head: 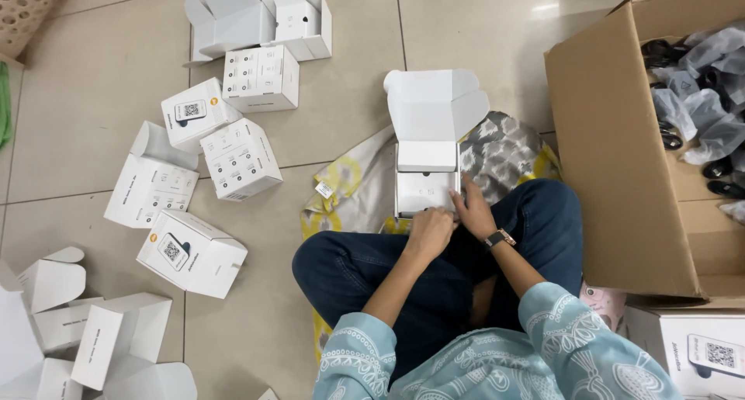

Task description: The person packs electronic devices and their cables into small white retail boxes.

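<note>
A person sits cross-legged on a tiled floor, both hands at a small white carton that rests open on a patterned cloth just beyond the knees. The carton's lid stands flung back toward the far side, its side flaps spread. The left hand is curled into a loose fist at the carton's near edge, its grip closed, though whether it pinches anything cannot be told from above. The right hand, a watch on its wrist, lies flat with fingers extended against the carton's near right corner, touching the card rather than clasping it.

To the left, well apart, lie more white cartons, some closed and printed, some open and flat. At the right stands a large brown cardboard box, its top open, holding dark items wrapped in clear bags.

By the look of it, the step in hand is the fitting or pressing of an inner flap or insert at the carton's near edge. The next move would seem to call for steady pressure along that edge while the carton is kept from sliding on the cloth.
</note>
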